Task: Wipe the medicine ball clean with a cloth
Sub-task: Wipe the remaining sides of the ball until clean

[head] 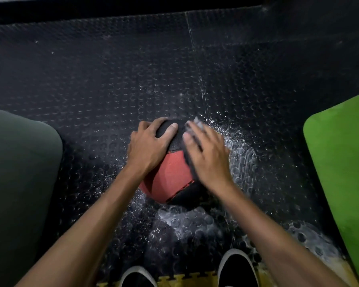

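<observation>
— How many balls are down there?

— Just one medicine ball (170, 175), red and black, sitting on the studded black floor (112, 79) right in front of the person's two shoes (237, 268).

— And the hands?

— Two, both on the ball. The left hand (148, 145) lies spread over the upper left side, fingers wrapped lightly around the black top. The right hand (207, 155) is flat, fingers straight and together, pressing one grey cloth (197, 122) against the ball's right side; a corner of the cloth pokes out past the fingertips. That hand looks blurred.

— Anything else around?

— Two mats: one dark green mat (19, 172) on the left, one bright green mat (340, 162) on the right. White specks and smears cover the floor around the ball, and a strip of yellow interlocking tile (180, 279) shows between the shoes.
</observation>
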